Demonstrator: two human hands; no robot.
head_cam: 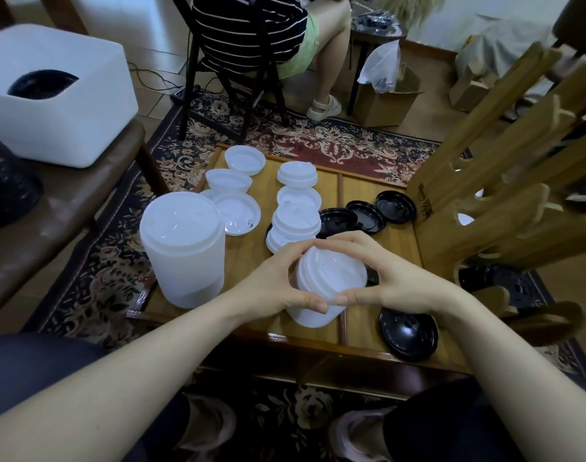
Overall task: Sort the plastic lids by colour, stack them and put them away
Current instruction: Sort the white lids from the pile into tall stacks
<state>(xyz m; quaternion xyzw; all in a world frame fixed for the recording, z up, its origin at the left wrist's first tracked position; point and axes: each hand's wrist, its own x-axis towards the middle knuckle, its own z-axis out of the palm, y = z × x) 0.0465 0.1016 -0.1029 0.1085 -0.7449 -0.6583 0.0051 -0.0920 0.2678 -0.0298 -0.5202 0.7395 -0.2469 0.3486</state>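
Both hands, left hand (278, 285) and right hand (394, 278), clasped the short white lid stack (328, 281), apparently squaring it before storage.

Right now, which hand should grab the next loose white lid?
Left, probably. Both hands, left and right, hold the small white stack. The loose white lids lie on the left side of the table; the black lids sit right.

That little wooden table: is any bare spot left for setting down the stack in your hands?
Bare table lies between the tall white stack and the held stack, and at the right edge beyond the black lids. The middle is crowded with loose white lids.
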